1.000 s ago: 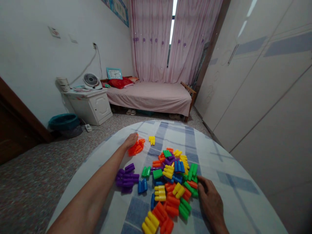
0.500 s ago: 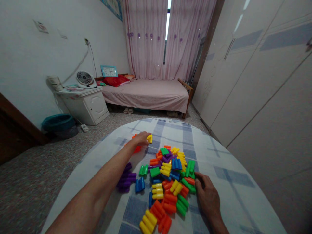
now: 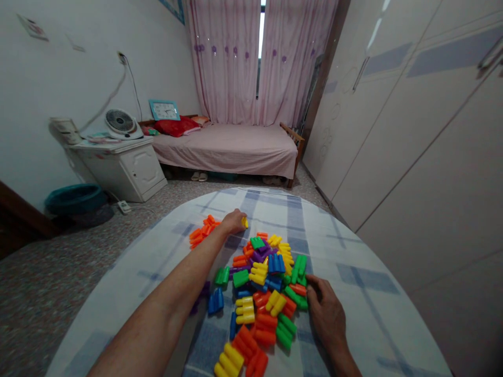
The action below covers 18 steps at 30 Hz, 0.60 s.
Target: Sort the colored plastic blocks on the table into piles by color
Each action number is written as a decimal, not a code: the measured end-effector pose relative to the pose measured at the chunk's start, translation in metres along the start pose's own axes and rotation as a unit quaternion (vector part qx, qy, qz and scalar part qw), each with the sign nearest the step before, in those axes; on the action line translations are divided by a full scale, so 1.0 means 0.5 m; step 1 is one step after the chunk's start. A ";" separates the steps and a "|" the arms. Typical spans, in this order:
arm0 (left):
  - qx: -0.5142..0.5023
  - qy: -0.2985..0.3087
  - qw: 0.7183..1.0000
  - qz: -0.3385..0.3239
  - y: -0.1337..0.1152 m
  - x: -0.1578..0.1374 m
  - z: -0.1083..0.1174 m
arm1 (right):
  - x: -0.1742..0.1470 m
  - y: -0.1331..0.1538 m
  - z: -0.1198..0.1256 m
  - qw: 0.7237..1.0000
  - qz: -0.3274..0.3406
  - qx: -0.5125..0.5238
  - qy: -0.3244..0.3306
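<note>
The left fingers [image 3: 240, 213] cover most of a yellow block [image 3: 245, 223], masking their grip. Just left of those fingers, the left arm [image 3: 173, 303] hides some of the orange blocks [image 3: 206, 228]; nearer, only slivers of purple blocks [image 3: 206, 289] show past it. The right fingers [image 3: 316, 281] curl partly out of sight; whether they touch the green block [image 3: 295, 299] beside them cannot be told. Nearer than all the fingers, the bottom edge cuts off another yellow block [image 3: 228, 361], both arms and the table [image 3: 387, 330]. Far beyond the left fingers, the clock [image 3: 164, 110] has numerals too small to read.
</note>
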State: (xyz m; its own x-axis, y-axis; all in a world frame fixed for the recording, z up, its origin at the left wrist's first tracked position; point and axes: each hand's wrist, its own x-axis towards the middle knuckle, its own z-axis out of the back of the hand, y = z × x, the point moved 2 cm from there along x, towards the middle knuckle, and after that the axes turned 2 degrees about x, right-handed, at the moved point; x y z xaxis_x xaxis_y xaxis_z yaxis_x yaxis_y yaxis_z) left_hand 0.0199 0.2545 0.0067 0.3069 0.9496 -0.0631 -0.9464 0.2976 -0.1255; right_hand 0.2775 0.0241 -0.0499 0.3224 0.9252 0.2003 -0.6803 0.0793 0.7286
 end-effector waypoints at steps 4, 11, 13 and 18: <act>-0.052 -0.025 0.998 -0.025 -0.037 0.025 -0.023 | -0.001 -0.001 0.000 1.000 -0.005 0.001 0.004; -0.135 -0.039 0.989 -0.054 -0.056 0.016 -0.021 | -0.001 0.004 0.001 1.000 -0.007 0.004 0.009; -0.137 -0.039 0.989 -0.044 -0.045 0.001 -0.017 | -0.001 0.005 0.000 1.000 -0.004 0.004 0.008; -0.136 -0.024 0.990 -0.015 -0.035 -0.012 -0.028 | 0.000 0.000 -0.003 1.000 -0.002 -0.001 0.003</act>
State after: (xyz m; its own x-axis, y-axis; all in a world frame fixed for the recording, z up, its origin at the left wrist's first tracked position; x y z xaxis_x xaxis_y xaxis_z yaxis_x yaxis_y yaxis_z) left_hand 0.0363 0.2420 -0.0045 0.3237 0.9461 -0.0087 -0.8729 0.2951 -0.3885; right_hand 0.2762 0.0245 -0.0509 0.3207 0.9271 0.1940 -0.6808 0.0832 0.7277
